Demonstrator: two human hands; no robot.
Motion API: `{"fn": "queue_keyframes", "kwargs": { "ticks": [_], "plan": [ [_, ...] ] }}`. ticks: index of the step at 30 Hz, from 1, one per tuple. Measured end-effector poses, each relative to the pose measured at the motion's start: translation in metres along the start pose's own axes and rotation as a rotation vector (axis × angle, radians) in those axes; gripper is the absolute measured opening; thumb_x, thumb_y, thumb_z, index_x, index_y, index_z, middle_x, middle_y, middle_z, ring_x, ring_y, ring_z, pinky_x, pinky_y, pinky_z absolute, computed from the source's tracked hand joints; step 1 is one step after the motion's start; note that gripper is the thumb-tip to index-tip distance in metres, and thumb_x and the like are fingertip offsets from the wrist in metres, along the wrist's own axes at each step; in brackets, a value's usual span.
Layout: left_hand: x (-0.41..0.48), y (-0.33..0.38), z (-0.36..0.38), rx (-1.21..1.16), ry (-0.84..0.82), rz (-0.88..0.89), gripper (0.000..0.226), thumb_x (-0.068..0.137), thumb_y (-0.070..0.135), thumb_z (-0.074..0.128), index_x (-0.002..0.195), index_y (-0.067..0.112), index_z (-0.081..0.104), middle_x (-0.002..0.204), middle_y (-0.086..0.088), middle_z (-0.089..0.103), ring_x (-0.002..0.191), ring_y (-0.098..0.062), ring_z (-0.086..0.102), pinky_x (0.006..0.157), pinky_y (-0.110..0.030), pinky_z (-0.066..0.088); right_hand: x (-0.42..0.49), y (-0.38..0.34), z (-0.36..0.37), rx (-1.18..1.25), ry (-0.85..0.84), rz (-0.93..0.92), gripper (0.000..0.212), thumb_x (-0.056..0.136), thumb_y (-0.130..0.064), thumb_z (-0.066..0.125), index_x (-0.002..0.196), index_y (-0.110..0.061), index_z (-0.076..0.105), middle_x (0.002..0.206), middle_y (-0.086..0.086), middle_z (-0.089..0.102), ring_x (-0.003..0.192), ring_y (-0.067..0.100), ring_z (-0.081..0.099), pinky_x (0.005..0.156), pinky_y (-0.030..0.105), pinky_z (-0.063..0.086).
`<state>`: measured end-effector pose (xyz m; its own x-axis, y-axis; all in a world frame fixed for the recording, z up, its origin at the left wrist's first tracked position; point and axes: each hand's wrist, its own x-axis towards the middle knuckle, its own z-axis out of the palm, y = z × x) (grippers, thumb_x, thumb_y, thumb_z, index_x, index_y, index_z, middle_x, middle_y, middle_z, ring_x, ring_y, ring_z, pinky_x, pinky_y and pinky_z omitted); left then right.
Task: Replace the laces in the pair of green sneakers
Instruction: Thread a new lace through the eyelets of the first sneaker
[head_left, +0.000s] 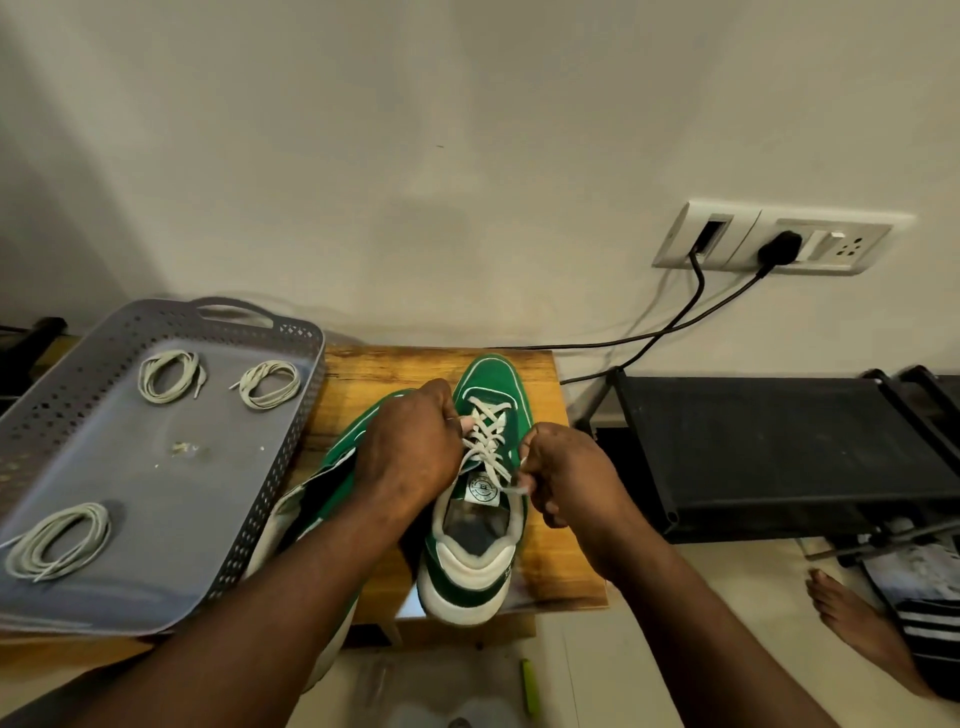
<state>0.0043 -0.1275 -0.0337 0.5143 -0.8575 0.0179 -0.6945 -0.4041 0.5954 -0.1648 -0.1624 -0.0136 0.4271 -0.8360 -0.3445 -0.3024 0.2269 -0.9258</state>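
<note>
Bare forearms (291, 597); perhaps a ring (451, 418), left hand (410, 447).

Wooden worktop (358, 374), warm grain, set against a plain pale wall (467, 130). Grey perforated tray (291, 338) with loop handle sits on its left part, overhanging. White socket plate (727, 234) on wall at right; black plug (779, 244) seated in it, two dark cables (691, 306) trailing down. Black rack (779, 441) just beside worktop. Bare foot (852, 623) on pale floor. Small yellow-green object (529, 686) on floor, blurred.

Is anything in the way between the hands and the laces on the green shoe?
No, nothing visible is. Both hands are on the lace: the left hand grips it by the eyelets, and the right hand pinches its end near the tongue.
</note>
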Motion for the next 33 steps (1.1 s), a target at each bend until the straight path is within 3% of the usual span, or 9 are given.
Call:
{"fn": "queue_keyframes", "kwargs": {
  "ticks": [4, 7, 11, 16, 19, 23, 28, 31, 33],
  "plan": [
    [0.002, 0.002, 0.004, 0.087, 0.042, 0.05, 0.028, 0.101, 0.036, 0.068, 0.081, 0.024, 0.052, 0.069, 0.006, 0.058, 0.063, -0.013, 0.054, 0.057, -0.031, 0.039, -0.005, -0.006, 0.005, -0.18, -0.013, -0.015, 0.03, 0.101, -0.002, 0.043, 0.073, -0.011, 0.05, 0.068, 0.004, 0.049, 0.049, 0.003, 0.046, 0.047, 0.016, 0.036],
    [0.001, 0.002, 0.006, 0.099, 0.049, 0.049, 0.025, 0.102, 0.036, 0.067, 0.085, 0.023, 0.053, 0.071, 0.005, 0.059, 0.063, -0.013, 0.054, 0.055, -0.031, 0.037, -0.006, -0.006, 0.009, -0.254, -0.023, -0.058, 0.032, 0.099, -0.003, 0.045, 0.069, -0.013, 0.049, 0.077, 0.01, 0.052, 0.066, 0.017, 0.048, 0.057, 0.028, 0.038],
    [0.004, 0.003, 0.007, 0.015, 0.042, -0.012, 0.027, 0.099, 0.035, 0.072, 0.081, 0.023, 0.055, 0.074, 0.003, 0.064, 0.069, -0.016, 0.059, 0.059, -0.032, 0.041, -0.012, -0.006, 0.01, -0.245, 0.007, -0.087, 0.021, 0.091, -0.007, 0.054, 0.071, -0.004, 0.059, 0.069, 0.014, 0.064, 0.063, 0.012, 0.056, 0.062, 0.032, 0.047],
    [0.007, -0.001, 0.002, -0.187, -0.088, -0.007, 0.023, 0.094, 0.035, 0.076, 0.08, 0.024, 0.062, 0.072, 0.003, 0.069, 0.065, -0.018, 0.067, 0.063, -0.034, 0.053, -0.021, -0.002, -0.002, -0.295, -0.21, -0.178, 0.021, 0.096, -0.015, 0.057, 0.086, -0.008, 0.075, 0.085, 0.005, 0.078, 0.075, 0.019, 0.073, 0.061, 0.033, 0.056],
    [0.01, 0.003, -0.013, -0.441, -0.183, -0.06, 0.018, 0.092, 0.026, 0.079, 0.081, 0.016, 0.068, 0.074, 0.0, 0.073, 0.055, -0.01, 0.062, 0.057, -0.031, 0.05, -0.017, 0.004, -0.007, -0.336, -0.095, -0.248, 0.027, 0.101, -0.02, 0.057, 0.087, -0.017, 0.08, 0.09, -0.004, 0.078, 0.082, 0.011, 0.072, 0.068, 0.033, 0.056],
    [-0.007, 0.007, -0.036, -0.498, -0.385, -0.051, 0.008, 0.092, 0.012, 0.078, 0.091, 0.007, 0.073, 0.075, 0.0, 0.076, 0.057, -0.003, 0.063, 0.054, -0.02, 0.047, -0.01, 0.014, -0.011, -0.505, 0.114, -0.327, 0.012, 0.091, -0.023, 0.076, 0.091, -0.031, 0.067, 0.09, -0.012, 0.069, 0.08, 0.008, 0.065, 0.07, 0.039, 0.059],
    [-0.038, 0.003, -0.032, -0.155, -0.36, 0.13, 0.01, 0.091, 0.02, 0.08, 0.093, 0.029, 0.082, 0.087, 0.011, 0.076, 0.082, -0.004, 0.07, 0.076, -0.025, 0.054, -0.011, 0.023, -0.006, -0.705, 0.077, -0.308, 0.035, 0.083, -0.028, 0.084, 0.099, -0.038, 0.054, 0.101, -0.012, 0.059, 0.085, 0.015, 0.062, 0.072, 0.039, 0.057],
    [-0.054, 0.003, -0.027, 0.181, -0.244, 0.29, 0.023, 0.095, 0.028, 0.074, 0.116, 0.036, 0.078, 0.105, 0.011, 0.064, 0.097, -0.013, 0.062, 0.084, -0.037, 0.056, -0.017, 0.026, 0.001, -0.744, 0.176, -0.36, 0.029, 0.087, -0.031, 0.08, 0.105, -0.034, 0.058, 0.108, -0.013, 0.057, 0.089, 0.014, 0.063, 0.075, 0.038, 0.058],
    [-0.062, 0.001, -0.026, 0.201, -0.237, 0.303, 0.032, 0.095, 0.026, 0.073, 0.126, 0.034, 0.074, 0.113, 0.01, 0.061, 0.106, -0.016, 0.059, 0.089, -0.04, 0.056, -0.023, 0.028, 0.005, -0.768, 0.232, -0.379, 0.032, 0.09, -0.036, 0.078, 0.115, -0.032, 0.059, 0.118, -0.011, 0.056, 0.095, 0.014, 0.064, 0.076, 0.034, 0.058]
  ]
}}
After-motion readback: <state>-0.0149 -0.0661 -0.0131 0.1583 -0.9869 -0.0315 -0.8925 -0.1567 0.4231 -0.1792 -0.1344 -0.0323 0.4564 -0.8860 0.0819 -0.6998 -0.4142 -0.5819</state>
